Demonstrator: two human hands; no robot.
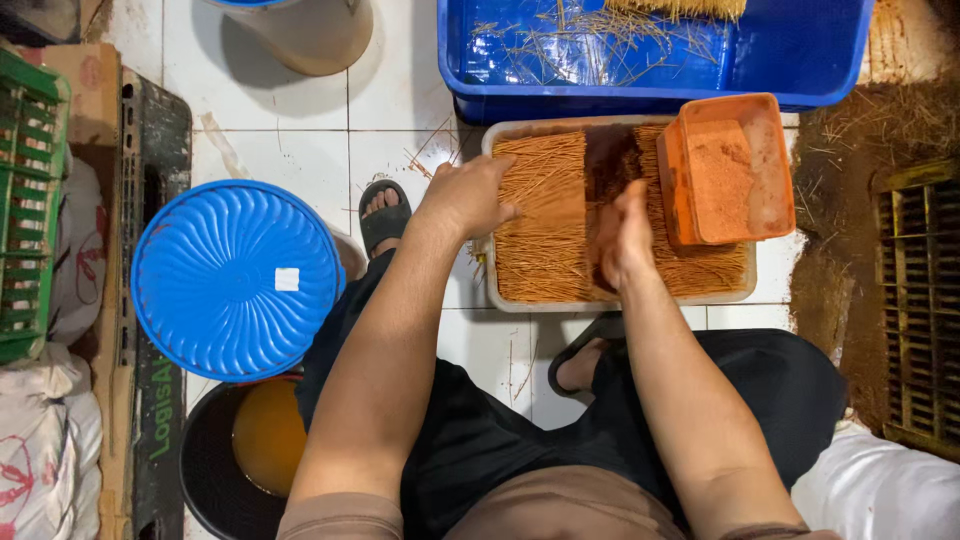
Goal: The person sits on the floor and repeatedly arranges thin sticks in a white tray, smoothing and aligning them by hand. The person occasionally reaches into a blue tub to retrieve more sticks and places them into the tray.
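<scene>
Head view looked straight down past the person's lap to a white tiled floor point(400, 100). Nearest, at lower left, a black bucket point(215, 470) held yellow liquid, half covered by a round blue lid point(237, 280) resting just above it. Between the sandalled feet, a shallow pale tray point(620, 303) lay on the floor, filled edge to edge with thin tan sticks point(540, 220) and a dark brown streak down its middle. The left hand point(467, 195) lay flat at the tray's left rim, fingers spread on the sticks, its grip open. The right hand point(625, 235) stood edge-on over the dark streak; whether its grip was closed I cannot tell. An orange tub point(728, 170) of orange powder sat on the tray's right end, overhanging it. Beyond, a blue crate point(800, 50) touched the tray's far edge. Bare tiles stayed open to the left.
</scene>
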